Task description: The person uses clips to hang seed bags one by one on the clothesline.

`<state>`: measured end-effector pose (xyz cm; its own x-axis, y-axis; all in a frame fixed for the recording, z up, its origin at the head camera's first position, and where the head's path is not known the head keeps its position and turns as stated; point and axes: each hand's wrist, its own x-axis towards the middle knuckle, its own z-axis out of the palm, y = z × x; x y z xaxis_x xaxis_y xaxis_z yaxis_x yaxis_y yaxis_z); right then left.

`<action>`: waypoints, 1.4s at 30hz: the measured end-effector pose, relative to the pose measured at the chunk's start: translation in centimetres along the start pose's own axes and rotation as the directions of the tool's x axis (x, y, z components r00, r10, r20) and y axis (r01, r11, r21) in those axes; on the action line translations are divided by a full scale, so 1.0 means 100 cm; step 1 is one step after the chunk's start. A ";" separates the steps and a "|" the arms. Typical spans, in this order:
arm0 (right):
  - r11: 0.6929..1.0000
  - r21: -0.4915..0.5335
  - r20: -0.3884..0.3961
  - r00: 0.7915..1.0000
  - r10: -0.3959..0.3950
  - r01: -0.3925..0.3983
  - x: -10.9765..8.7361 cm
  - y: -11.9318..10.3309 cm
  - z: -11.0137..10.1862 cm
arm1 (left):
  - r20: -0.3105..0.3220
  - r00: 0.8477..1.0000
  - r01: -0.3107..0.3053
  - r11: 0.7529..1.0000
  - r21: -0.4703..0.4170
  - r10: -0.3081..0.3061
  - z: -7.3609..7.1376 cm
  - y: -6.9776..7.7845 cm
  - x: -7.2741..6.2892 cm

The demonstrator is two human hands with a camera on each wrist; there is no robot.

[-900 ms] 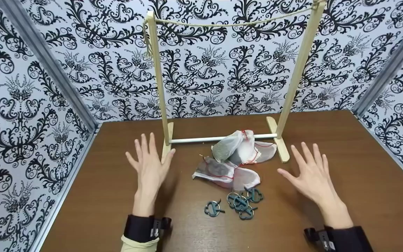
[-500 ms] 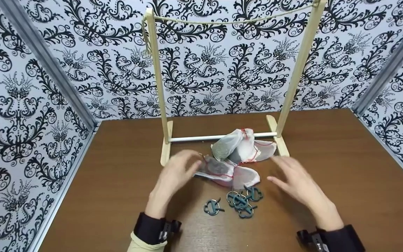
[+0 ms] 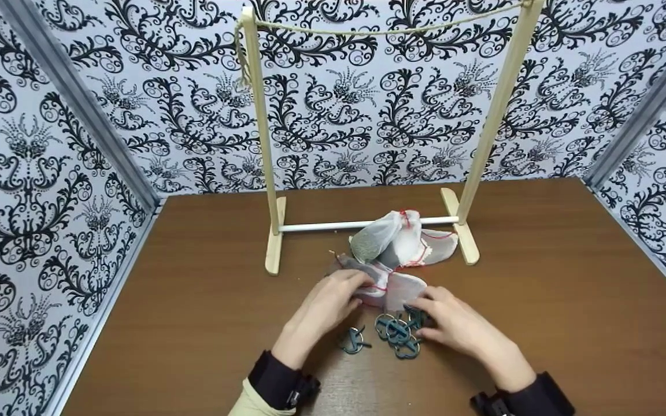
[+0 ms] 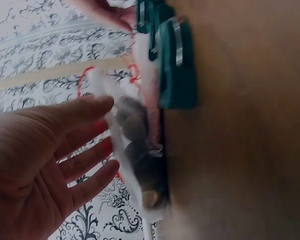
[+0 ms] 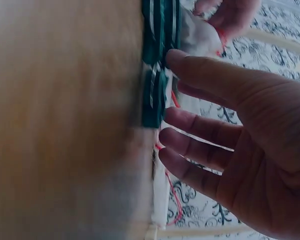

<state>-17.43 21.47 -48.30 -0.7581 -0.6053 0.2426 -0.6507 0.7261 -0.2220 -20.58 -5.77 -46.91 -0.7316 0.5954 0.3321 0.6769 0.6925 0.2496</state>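
My left hand [image 3: 327, 300] reaches over a white mesh bag with a red drawstring [image 3: 357, 266], its relaxed fingertips right at the bag. Dark rounded stones [image 4: 135, 127] show through that mesh in the left wrist view. Another pale mesh bag [image 3: 407, 288] lies against it on the right. The fingers of my right hand [image 3: 463, 323] are loosely bent beside a pile of green plastic plant clips with metal rings [image 3: 398, 332]. In the right wrist view, its thumb tip overlaps the clips [image 5: 155, 97]. One lone clip [image 3: 354, 340] lies below my left hand.
Behind are more mesh bags, one with greenish filling [image 3: 370, 241], one with white filling [image 3: 408, 245]. They lie against the white rod [image 3: 327, 226] of a wooden stand [image 3: 263, 127]. A sagging rope [image 3: 379, 33] joins its post tops. Patterned walls [image 3: 344, 138] enclose the brown table [image 3: 194, 323].
Both hands have come inward from either side, spread fingers relaxing into a bend. The left is now at the stone-filled bag, the right beside the clip pile. The lone clip looks slightly shifted.
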 end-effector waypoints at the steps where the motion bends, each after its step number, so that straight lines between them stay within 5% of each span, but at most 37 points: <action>1: 1.000 -0.006 -0.009 1.000 -0.013 0.013 0.000 -0.001 0.001 | -0.019 1.000 -0.009 1.000 0.019 0.009 0.002 0.000 0.000; 8: 0.998 -0.016 -0.045 0.997 -0.061 0.060 -0.002 -0.003 0.003 | -0.092 0.996 -0.006 0.990 0.143 0.020 0.008 0.000 0.000; 16: 0.999 -0.019 -0.020 0.999 -0.031 0.031 -0.001 -0.009 0.005 | -0.039 0.990 0.139 0.969 0.205 -0.134 0.009 0.002 -0.004; 22: 0.996 -0.090 0.023 1.000 0.000 0.002 0.001 -0.015 0.007 | -0.073 0.984 0.174 0.958 0.226 -0.162 0.011 0.001 -0.005; 34: 0.985 -0.110 -0.119 0.982 -0.146 0.133 -0.001 0.005 0.003 | -0.220 0.942 0.275 0.959 0.069 -0.255 -0.008 -0.006 -0.002; 42: 1.000 0.011 -0.167 0.986 -0.006 0.008 -0.003 0.015 -0.022 | -0.315 0.904 0.296 0.955 -0.027 -0.290 -0.020 -0.018 -0.004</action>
<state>-18.09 23.48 -46.65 -0.7367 -0.5464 0.3984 -0.6570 0.7179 -0.2301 -21.33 -8.06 -45.67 -0.8316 0.2093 0.5144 0.4315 0.8266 0.3613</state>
